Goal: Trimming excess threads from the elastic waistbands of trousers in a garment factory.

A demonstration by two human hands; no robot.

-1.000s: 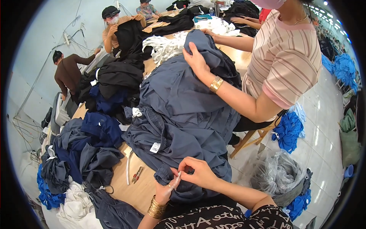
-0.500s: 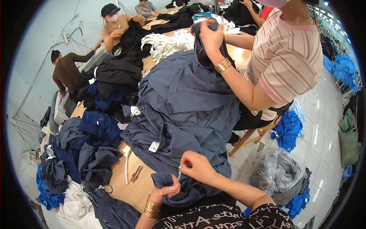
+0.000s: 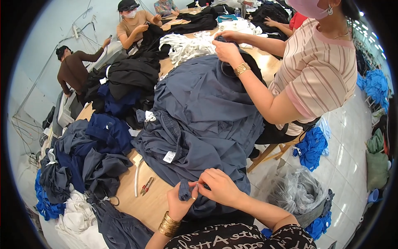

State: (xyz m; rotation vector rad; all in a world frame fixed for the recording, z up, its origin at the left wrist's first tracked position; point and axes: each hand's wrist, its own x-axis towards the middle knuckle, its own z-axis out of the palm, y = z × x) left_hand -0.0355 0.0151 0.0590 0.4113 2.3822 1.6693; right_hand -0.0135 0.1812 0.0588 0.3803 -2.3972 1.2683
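At the near table edge, my left hand (image 3: 179, 204) is closed on a bunched, dark grey gathered band of a garment (image 3: 185, 190), gripping it between thumb and fingers. My right hand (image 3: 219, 189) meets it there, its thumb and forefinger pinched together against the left fingertips. What sits in that pinch is too small to make out. Beyond my hands spreads a large heap of dark grey garments (image 3: 207, 95) with gathered waistbands. A white tag (image 3: 169, 156) and a white tie (image 3: 150, 116) show on it.
Red-handled thread snips (image 3: 146, 186) and a white strip (image 3: 137, 178) lie on the wooden table (image 3: 128, 203). Navy and grey garments (image 3: 91, 145) pile at left. A co-worker in a striped shirt (image 3: 315, 62) handles dark cloth at right. A plastic-lined bin (image 3: 298, 191) stands on the floor.
My right hand has come closer to the left, and their fingertips now meet. A pale cord seen between them earlier is hidden. The left hand has turned with the band raised.
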